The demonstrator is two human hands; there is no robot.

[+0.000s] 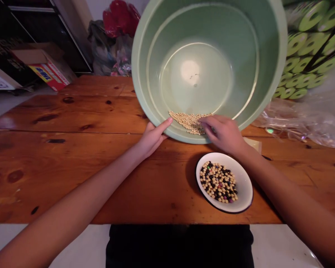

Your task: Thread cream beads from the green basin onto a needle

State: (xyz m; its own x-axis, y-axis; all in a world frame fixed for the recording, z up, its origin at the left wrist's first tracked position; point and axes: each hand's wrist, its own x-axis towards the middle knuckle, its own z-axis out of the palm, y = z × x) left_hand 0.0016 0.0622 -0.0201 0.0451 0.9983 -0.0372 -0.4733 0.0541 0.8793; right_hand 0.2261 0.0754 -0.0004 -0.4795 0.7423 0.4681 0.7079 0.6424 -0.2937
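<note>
Basin: a big pale green basin (209, 48) stands tipped on the tabletop (72, 167), its near rim down on the wood and its open mouth turned toward the person.
Pale beans: a small heap of pale beans (188, 121) lies in the lowest part of the basin, against the near wall.
Left hand: the left hand (152, 137) is at the basin's near rim, left of the heap; its grip is open, fingers stretched out along the outside, thumb resting over the edge.
Right hand: the right hand (223, 132) reaches over the basin's near rim, right of the heap; the fingers curl down onto the beans. It seems to pinch a few, but I cannot tell for sure, as the fingertips are hidden among them.
Dish: a white dish with a dark rim (241, 178) sits on the tabletop just in front of the basin, under the right wrist.
Mixed beans: the mixed beans (218, 182) in the dish are pale and dark ones together.
Plastic bag: a crumpled clear plastic bag (301, 119) lies right of the basin.
Green rolls: stacked green rolls (309, 44) sit behind the basin's right side.
Cardboard box: a cardboard box (41, 63) stands far left of the basin, beyond the tabletop.
</note>
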